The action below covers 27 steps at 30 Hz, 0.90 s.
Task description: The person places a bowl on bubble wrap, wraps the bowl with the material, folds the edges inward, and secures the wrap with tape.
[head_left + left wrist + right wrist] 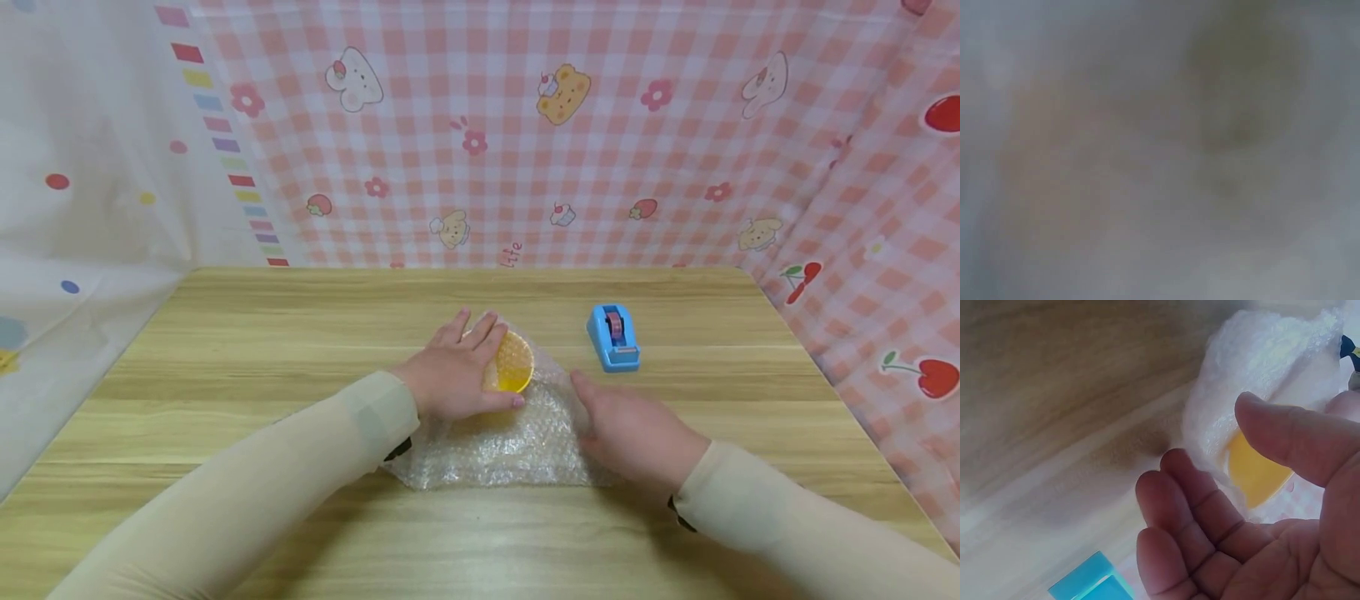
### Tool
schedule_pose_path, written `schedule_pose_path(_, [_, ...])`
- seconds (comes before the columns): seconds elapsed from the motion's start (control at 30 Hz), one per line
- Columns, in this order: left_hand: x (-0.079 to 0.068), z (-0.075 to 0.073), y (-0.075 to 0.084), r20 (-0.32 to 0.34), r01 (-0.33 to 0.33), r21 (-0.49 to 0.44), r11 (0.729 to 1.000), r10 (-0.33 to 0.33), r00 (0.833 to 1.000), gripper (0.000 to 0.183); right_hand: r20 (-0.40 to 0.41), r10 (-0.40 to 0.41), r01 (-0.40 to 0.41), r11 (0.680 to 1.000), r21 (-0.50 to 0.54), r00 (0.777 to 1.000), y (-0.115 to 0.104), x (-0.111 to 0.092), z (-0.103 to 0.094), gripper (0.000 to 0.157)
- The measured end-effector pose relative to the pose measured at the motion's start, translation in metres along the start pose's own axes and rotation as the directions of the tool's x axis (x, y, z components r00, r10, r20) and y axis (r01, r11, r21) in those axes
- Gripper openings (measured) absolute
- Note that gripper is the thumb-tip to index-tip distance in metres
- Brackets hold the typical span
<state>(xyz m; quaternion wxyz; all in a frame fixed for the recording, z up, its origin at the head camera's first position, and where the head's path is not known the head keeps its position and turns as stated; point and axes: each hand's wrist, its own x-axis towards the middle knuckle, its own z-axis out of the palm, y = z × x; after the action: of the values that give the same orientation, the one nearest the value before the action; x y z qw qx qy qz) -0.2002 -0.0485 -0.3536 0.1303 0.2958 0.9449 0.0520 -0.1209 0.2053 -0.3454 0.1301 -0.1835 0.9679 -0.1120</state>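
Note:
A sheet of clear bubble wrap (pixel 502 450) lies folded on the table, partly over a round yellow object (pixel 514 367) whose exact kind is hard to make out. My left hand (pixel 459 375) rests on the wrap and the yellow object, fingers spread and pointing away from me. At the wrap's right edge is my right hand (pixel 637 429). In the right wrist view its thumb stands apart from the loosely bent fingers (pixel 1163 500), with nothing pinched between them; the bubble wrap (pixel 1260 356) shows just beyond. Blur hides everything in the left wrist view.
A blue tape dispenser (pixel 615 337) with a small roll of tape stands behind my right hand. The wooden table (pixel 247 333) meets a pink checked cloth (pixel 510 167) at the back, with more cloth on both sides.

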Motion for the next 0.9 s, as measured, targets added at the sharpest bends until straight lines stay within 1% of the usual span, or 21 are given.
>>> schedule_pose_path(0.17, [0.0000,0.0005,0.0001,0.001,0.001,0.005,1.000,-0.001,1.000,0.113,0.039,0.049,-0.052,0.996,0.066,0.998,-0.0004,-0.0023,0.0015,0.090])
schedule_pose_path(0.33, [-0.0001,0.0005,0.0002,-0.001,0.001,0.012,1.000,-0.001,1.000,0.113,0.040,0.041,-0.044,0.995,0.086,0.998,-0.0010,-0.0063,0.0031,0.089])
schedule_pose_path(0.43, [-0.0003,0.0001,0.0004,0.005,0.004,0.011,1.000,-0.004,1.000,0.113,0.036,0.037,-0.040,0.994,0.098,0.999,-0.0015,-0.0082,0.0033,0.091])
schedule_pose_path(0.6, [-0.0002,-0.0003,0.0004,-0.002,0.003,0.006,1.000,-0.003,1.000,0.113,0.048,0.075,-0.080,0.989,0.123,0.996,-0.0034,-0.0093,0.0012,0.096])
schedule_pose_path(0.7, [-0.0001,-0.0001,0.0002,-0.008,-0.002,0.003,1.000,0.002,1.000,0.112,0.052,0.093,-0.099,0.986,0.136,0.994,-0.0045,-0.0096,-0.0006,0.095])
schedule_pose_path(0.8, [-0.0002,-0.0003,0.0002,-0.005,-0.005,-0.002,1.000,0.005,1.000,0.112,0.044,0.090,-0.095,0.986,0.135,0.995,-0.0056,-0.0096,-0.0025,0.089])
schedule_pose_path(0.9, [-0.0003,-0.0009,0.0002,0.000,-0.003,-0.001,1.000,0.003,1.000,0.112,0.023,0.061,-0.063,0.991,0.114,0.998,-0.0066,-0.0096,-0.0045,0.081])
